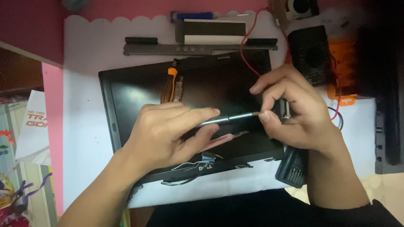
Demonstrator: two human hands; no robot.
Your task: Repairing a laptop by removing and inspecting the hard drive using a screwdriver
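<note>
The thin metal screwdriver [229, 119] sits in my left hand [168, 134]; my right hand [294, 113] pinches its tip above the black screen panel [139, 96].

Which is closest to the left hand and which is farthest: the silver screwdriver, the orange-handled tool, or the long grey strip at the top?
1. Silver screwdriver: held in the left hand.
2. Orange-handled tool: just above the hand, lying on the black panel.
3. Long grey strip: farthest, beyond the panel's top edge.

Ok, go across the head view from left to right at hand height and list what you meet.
White booklet with orange print → pink strip → black laptop screen panel → left hand → grey metal screwdriver shaft → right hand → black bit case.
</note>
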